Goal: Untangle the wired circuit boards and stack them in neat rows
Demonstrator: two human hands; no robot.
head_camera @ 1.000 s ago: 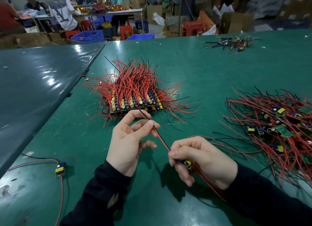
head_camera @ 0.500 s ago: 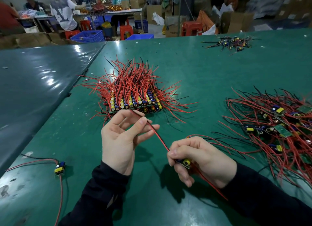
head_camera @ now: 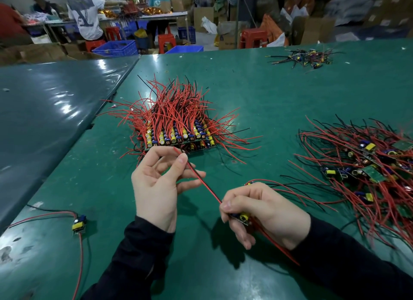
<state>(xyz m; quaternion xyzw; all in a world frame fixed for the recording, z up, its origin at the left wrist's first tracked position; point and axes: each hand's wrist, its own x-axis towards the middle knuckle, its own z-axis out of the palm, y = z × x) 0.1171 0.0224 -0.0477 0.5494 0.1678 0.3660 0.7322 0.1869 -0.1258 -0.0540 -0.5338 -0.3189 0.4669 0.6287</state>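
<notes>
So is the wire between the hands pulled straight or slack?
Straight: the wire runs taut from the left hand to the right hand.

A single head-worn wide-angle camera looks forward and down from just above and behind the person's hands, so the left hand (head_camera: 159,187) and right hand (head_camera: 263,212) sit close in the lower middle. Beyond the fingertips (head_camera: 183,160) the green table (head_camera: 279,93) runs away toward a workshop background at the top edge. With only this one view, no part of the scene is shared between cameras.
</notes>
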